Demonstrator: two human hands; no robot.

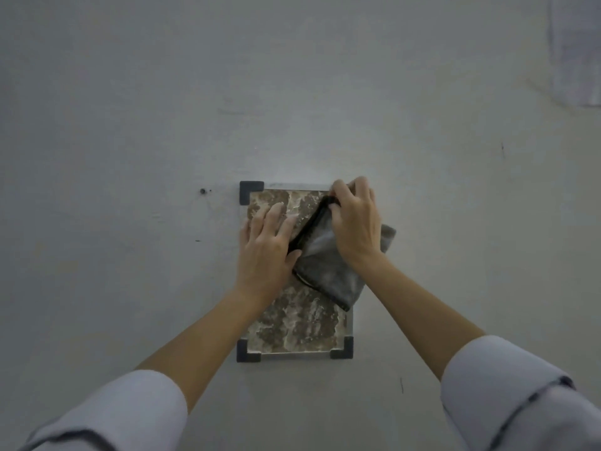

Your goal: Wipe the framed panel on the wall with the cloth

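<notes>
A framed panel with a mottled brown stone pattern and dark corner brackets hangs on the pale wall. A grey cloth with a dark hem lies folded across its middle and right side. My right hand grips the cloth near the panel's top right corner. My left hand lies flat on the panel's upper left, fingers spread, its thumb side touching the cloth's edge. The top right bracket is hidden behind my right hand.
The wall is plain grey-white. A small dark hole sits left of the panel, with a few faint marks around. A lighter patch shows at the top right.
</notes>
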